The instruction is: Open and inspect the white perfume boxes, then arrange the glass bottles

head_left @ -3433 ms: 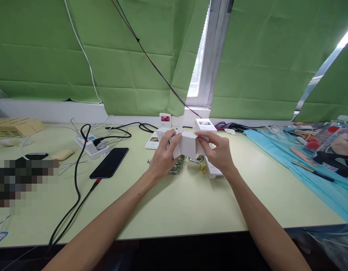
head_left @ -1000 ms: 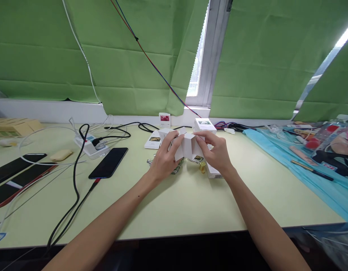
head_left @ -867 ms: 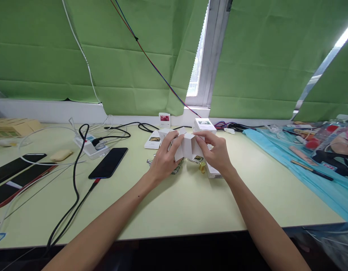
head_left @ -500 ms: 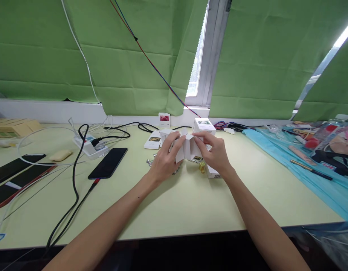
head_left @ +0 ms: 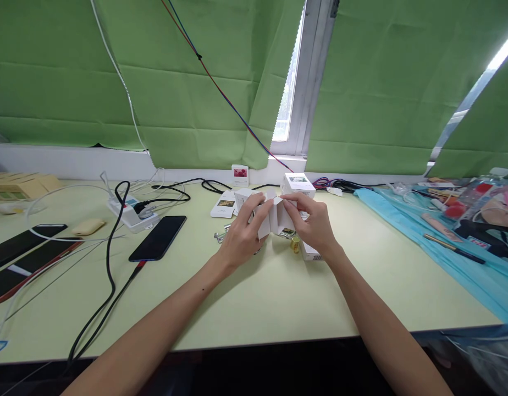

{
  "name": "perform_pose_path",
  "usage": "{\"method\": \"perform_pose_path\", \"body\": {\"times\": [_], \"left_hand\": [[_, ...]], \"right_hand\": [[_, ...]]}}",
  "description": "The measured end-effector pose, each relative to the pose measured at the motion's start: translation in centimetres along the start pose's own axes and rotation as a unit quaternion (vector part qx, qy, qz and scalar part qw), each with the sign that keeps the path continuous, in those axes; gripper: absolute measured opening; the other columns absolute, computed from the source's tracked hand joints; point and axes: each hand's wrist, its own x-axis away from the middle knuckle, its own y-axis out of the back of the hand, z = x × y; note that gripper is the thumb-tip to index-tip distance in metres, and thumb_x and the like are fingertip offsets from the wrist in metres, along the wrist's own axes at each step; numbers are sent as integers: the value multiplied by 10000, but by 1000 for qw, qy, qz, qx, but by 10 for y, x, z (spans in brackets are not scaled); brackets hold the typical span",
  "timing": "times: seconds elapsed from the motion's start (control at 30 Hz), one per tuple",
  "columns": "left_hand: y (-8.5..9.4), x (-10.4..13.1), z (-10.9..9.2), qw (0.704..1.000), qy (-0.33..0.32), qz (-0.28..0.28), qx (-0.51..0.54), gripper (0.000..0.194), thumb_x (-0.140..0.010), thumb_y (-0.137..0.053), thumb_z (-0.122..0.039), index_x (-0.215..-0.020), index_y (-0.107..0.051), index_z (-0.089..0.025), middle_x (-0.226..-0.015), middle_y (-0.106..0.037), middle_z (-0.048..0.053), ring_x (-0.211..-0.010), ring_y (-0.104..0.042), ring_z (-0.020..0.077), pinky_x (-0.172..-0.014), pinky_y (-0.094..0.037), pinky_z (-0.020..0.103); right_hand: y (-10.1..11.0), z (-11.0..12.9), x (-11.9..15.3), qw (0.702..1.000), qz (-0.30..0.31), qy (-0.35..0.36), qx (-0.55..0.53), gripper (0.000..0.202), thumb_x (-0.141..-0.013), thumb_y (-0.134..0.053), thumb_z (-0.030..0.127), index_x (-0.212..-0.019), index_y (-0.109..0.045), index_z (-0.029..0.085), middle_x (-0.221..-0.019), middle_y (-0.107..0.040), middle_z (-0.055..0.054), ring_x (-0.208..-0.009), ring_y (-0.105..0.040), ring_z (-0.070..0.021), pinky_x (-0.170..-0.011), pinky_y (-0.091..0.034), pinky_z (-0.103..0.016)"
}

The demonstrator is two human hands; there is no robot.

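Both hands grip a small white cardboard box [head_left: 274, 218] that is partly unfolded, with its flaps standing out. My left hand [head_left: 243, 231] holds its left side, thumb hidden. My right hand [head_left: 314, 220] pinches a flap at its upper right between thumb and fingers. Just below the right hand stands a small gold-coloured piece [head_left: 294, 245], beside a white box [head_left: 310, 252] lying on the table. Metal parts [head_left: 221, 234] show at the left of my left hand. Behind the hands are a white box with a picture label [head_left: 299, 184] and a flat white box [head_left: 224, 204].
At the left lie a black phone [head_left: 157, 238] on a cable, a white power strip [head_left: 132, 214] and a dark device with a red edge [head_left: 35, 272]. A small picture box [head_left: 239, 174] stands by the wall. Blue sheeting [head_left: 439, 250] bears a pen [head_left: 454, 248] at the right.
Hardly anything differs. My left fingers and the box have shifted very slightly to the right; my right hand keeps its pinch on the flap.
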Motion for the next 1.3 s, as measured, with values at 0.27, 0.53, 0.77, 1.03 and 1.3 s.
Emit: {"method": "perform_pose_path", "body": {"times": [0.27, 0.53, 0.77, 1.03, 1.3], "left_hand": [[0, 0, 0, 1000, -9, -11, -4, 790, -872, -625, -66, -1573, -291, -207, -1404, -499, 216, -1356, -525, 345, -1060, -550, 507], [0, -1, -1, 1000, -4, -8, 4, 812, -877, -636, -81, -1581, -264, -242, -1415, -498, 203, -1361, -524, 341, -1050, -556, 508], [1, -1, 6, 1000, 2, -12, 2, 773, -883, -654, -124, -1565, -298, -203, -1391, -503, 219, -1357, -521, 341, -1076, -533, 502], [1, -2, 5, 1000, 0, -29, -6, 761, -888, -654, -149, -1561, -305, -216, -1380, -514, 205, -1329, -544, 327, -1049, -553, 476], [2, -3, 4, 1000, -1, -30, -6, 757, -882, -654, -138, -1556, -317, -204, -1377, -515, 205, -1335, -539, 325, -1051, -556, 477]], "right_hand": [[0, 2, -1, 1000, -3, -11, -1, 202, -984, -551, 329, -1006, -726, 231, -950, -777, -42, -770, -691, -169, -706, -598, -310], [1, 2, 0, 998, 1, -60, -34, 178, -957, -606, 385, -934, -645, 213, -807, -712, -25, -696, -685, -162, -621, -541, -280], [2, 4, 0, 998, 2, -44, -50, 203, -952, -616, 353, -810, -578, 212, -733, -622, 7, -673, -633, -138, -645, -533, -270], [3, 3, -1, 999, 5, -26, -36, 222, -959, -592, 317, -767, -551, 213, -705, -572, 18, -658, -563, -124, -668, -534, -270], [3, 2, -1, 999, 10, -22, -37, 231, -968, -581, 330, -769, -538, 221, -708, -572, 17, -665, -556, -129, -662, -529, -274]]}}
